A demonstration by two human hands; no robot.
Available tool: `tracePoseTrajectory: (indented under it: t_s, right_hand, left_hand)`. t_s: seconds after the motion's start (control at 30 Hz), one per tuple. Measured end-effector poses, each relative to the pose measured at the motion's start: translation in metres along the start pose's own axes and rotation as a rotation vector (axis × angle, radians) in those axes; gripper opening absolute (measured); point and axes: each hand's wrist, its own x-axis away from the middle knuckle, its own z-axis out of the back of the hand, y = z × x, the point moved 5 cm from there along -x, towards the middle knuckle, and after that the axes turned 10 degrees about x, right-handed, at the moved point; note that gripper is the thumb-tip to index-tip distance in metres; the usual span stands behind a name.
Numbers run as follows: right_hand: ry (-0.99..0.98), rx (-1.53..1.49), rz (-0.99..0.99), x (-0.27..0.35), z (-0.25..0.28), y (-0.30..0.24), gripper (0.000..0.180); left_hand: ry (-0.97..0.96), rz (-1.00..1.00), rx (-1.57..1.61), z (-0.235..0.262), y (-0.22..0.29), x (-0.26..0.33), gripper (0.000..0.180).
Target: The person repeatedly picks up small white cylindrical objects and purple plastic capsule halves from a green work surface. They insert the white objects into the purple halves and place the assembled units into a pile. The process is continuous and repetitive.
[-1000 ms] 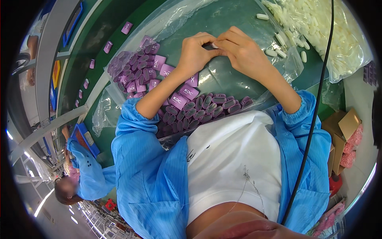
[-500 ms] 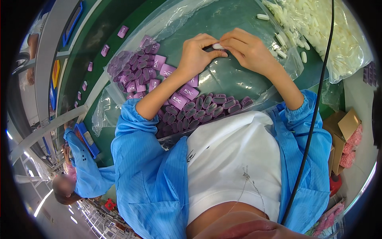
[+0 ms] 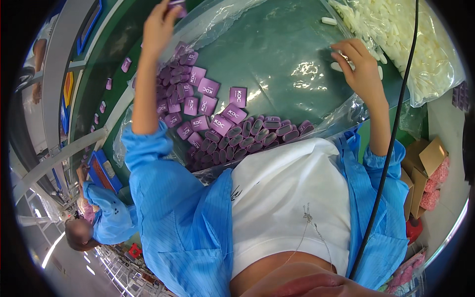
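My left hand (image 3: pixel 157 32) is stretched far forward at the top left, its fingertips closed on a small purple case (image 3: pixel 177 7). Part of that case is hidden by the fingers. My right hand (image 3: pixel 360 69) hovers at the right side of the green work surface, thumb and fingers apart. Just under its fingers lies a white oblong piece (image 3: pixel 336 66), partly covered. Between my arms, several loose purple cases (image 3: pixel 209 87) lie scattered on clear plastic sheeting. Nearer my body, more purple cases (image 3: pixel 247 129) stand on end, packed together with their oval openings up.
A clear bag of white pieces (image 3: pixel 420 54) sits at the far right. Purple cases (image 3: pixel 109 83) are spaced along a green belt on the left. A black cable (image 3: pixel 383 171) crosses the right side. A cardboard box (image 3: pixel 418 166) stands lower right; a co-worker (image 3: pixel 106 213) is at lower left.
Both hands were together at the middle around a small pale piece. Now my left hand has gone up and left with a purple case; my right has moved right to the white pieces.
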Motion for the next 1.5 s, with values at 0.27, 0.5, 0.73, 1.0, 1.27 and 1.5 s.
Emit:
tracePoseTrajectory:
  t_s: [0.27, 0.5, 0.73, 1.0, 1.27, 1.5]
  right_hand:
    - [-0.236, 0.223, 0.161, 0.021, 0.0, -0.007, 0.026]
    - [-0.152, 0.127, 0.072, 0.029, 0.002, -0.019, 0.027]
    - [0.061, -0.098, 0.113, 0.037, -0.029, -0.044, 0.016]
    - [-0.004, -0.024, 0.174, 0.027, -0.035, -0.041, 0.02]
    - [0.131, -0.386, 0.104, -0.001, -0.033, -0.074, 0.02]
    - [0.136, -0.29, 0.239, -0.01, -0.049, -0.097, 0.022]
  left_hand:
    - [-0.165, -0.104, -0.418, 0.013, -0.106, -0.046, 0.045]
    - [-0.269, 0.114, -0.22, -0.053, 0.128, 0.071, 0.047]
    - [-0.403, 0.038, -0.294, -0.087, 0.154, 0.147, 0.035]
    - [-0.289, 0.272, 0.418, -0.137, 0.141, 0.126, 0.039]
    - [-0.176, 0.077, 0.353, -0.139, 0.14, 0.122, 0.029]
    - [-0.217, 0.21, 0.396, -0.143, 0.139, 0.126, 0.027]
